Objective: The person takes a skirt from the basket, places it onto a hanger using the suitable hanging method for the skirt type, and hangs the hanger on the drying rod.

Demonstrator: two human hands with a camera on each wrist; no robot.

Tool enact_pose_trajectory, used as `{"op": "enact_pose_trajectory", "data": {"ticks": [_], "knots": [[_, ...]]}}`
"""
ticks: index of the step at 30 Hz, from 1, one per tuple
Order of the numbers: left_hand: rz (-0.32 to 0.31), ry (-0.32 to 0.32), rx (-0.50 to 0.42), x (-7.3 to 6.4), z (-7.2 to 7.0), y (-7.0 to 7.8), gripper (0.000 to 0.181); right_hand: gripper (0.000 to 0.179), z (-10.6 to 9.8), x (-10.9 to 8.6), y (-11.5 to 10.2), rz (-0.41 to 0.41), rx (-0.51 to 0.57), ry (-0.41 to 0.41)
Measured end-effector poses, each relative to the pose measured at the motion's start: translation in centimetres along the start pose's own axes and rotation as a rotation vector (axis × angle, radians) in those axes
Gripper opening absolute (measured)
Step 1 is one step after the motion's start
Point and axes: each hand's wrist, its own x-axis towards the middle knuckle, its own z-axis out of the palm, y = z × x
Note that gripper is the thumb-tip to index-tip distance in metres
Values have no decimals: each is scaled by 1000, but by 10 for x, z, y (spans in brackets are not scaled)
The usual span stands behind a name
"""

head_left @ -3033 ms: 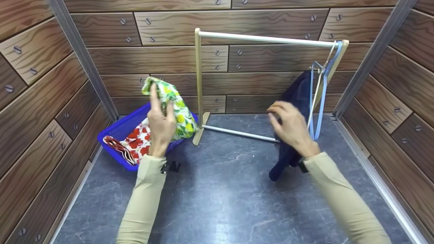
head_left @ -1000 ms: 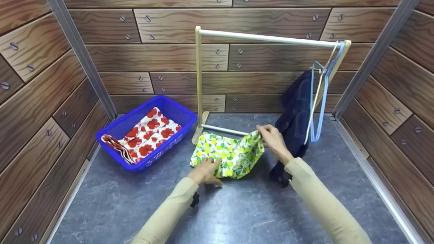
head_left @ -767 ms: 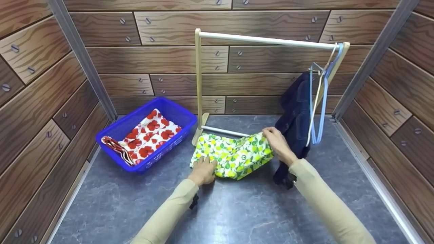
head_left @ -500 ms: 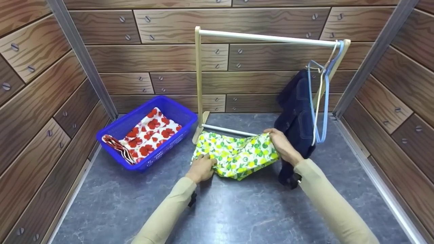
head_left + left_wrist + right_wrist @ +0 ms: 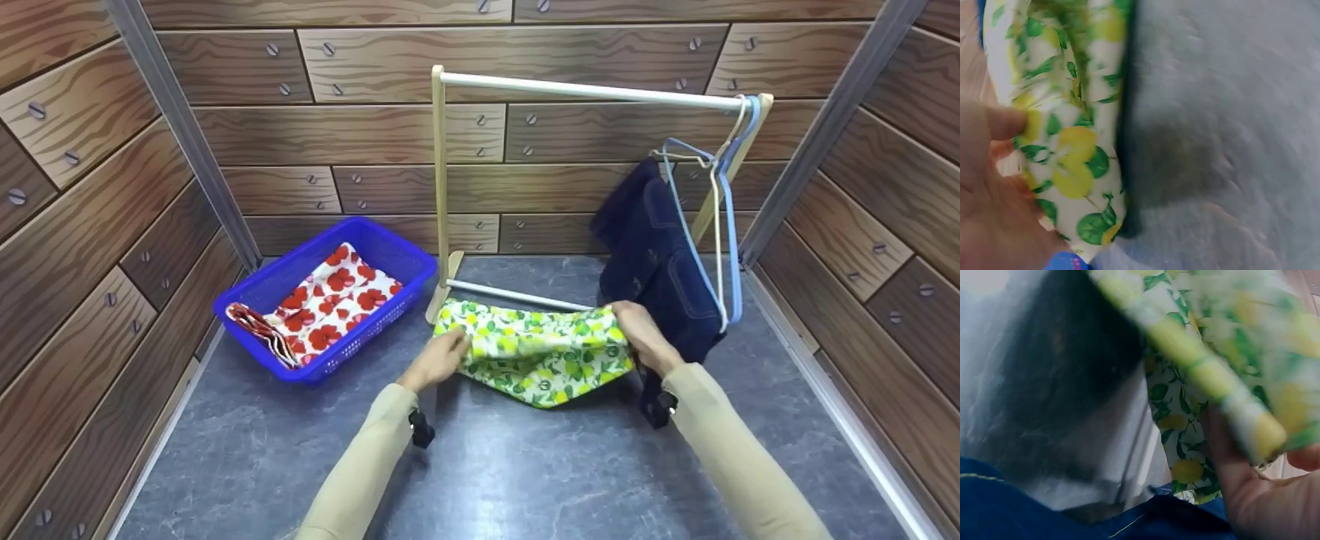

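A white garment printed with yellow lemons and green leaves (image 5: 555, 367) is stretched between both hands, its upper edge raised and its lower part sagging toward the floor. My left hand (image 5: 436, 358) pinches its left end; in the left wrist view the thumb (image 5: 1008, 122) lies on the near face and the fingers are partly hidden behind the fabric. The right hand (image 5: 643, 337) grips the right end, where the right wrist view shows a folded edge of the garment (image 5: 1207, 377) blurred above the thumb. Its exact kind is hard to tell.
Right behind the right hand, a dark denim garment (image 5: 637, 240) hangs beside blue (image 5: 735, 247) and cream (image 5: 716, 225) hangers on a rack with a white rail (image 5: 585, 88). At left stands a blue basket (image 5: 247, 289) holding a red-flowered cloth (image 5: 337, 300). Wood-patterned walls enclose the grey floor.
The lemon-print garment came out of the basket to the floor before the rack. Both hands took its ends, and its upper edge has since risen. The denim garment and hangers have swung.
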Motion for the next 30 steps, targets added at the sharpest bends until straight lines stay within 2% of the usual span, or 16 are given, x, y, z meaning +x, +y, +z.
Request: {"op": "enact_pose_trajectory", "data": {"ticks": [2,5,7,9,11,15,18,20,22,25,27,30], "knots": [[-17,56,-59,1,-4,2,22,48,0,1,8,-26,-99,3],[-29,94,-93,2,-8,4,24,51,1,3,20,-96,-218,-102],[-23,80,-73,3,-8,5,23,62,2,3,28,-151,-287,-180],[-17,51,-37,3,-7,5,22,78,5,2,34,-215,-404,-243],[-21,14,17,2,-5,4,20,86,8,0,39,-248,-541,-252],[-76,-91,118,-2,0,3,19,89,16,-2,46,-186,-719,-208],[-145,-212,187,-5,2,5,43,82,22,-3,52,-144,-802,-144],[-176,-283,237,-6,1,8,52,74,25,-3,56,-173,-869,-79],[-209,-328,287,-6,0,12,46,64,27,-2,58,-229,-937,-1],[-232,-346,353,-6,-1,15,19,55,31,-1,59,-330,-977,89],[-236,-321,381,-6,-2,16,9,51,34,0,58,-398,-967,115],[-239,-244,407,-6,-2,16,4,40,38,1,52,-475,-865,131]]}}
